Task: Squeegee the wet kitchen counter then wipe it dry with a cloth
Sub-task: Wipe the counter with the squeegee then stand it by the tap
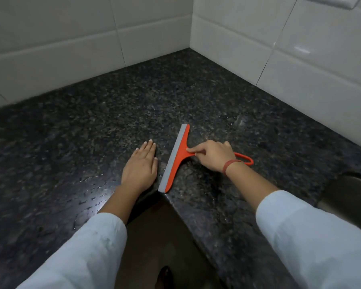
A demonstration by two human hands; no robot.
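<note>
An orange squeegee [178, 155] with a grey rubber blade lies on the dark speckled granite counter [113, 105], its blade running from the middle toward the inner corner of the counter's front edge. My right hand [212, 156] grips its handle, index finger stretched along the neck. My left hand [141, 165] rests flat on the counter just left of the blade, fingers together, holding nothing. Water drops glisten on the counter near my left forearm. No cloth is in view.
White tiled walls [258, 49] meet in a corner behind the L-shaped counter. A brown floor [154, 236] shows between my arms below the counter's edge. A dark sink-like recess [350, 195] sits at the right edge.
</note>
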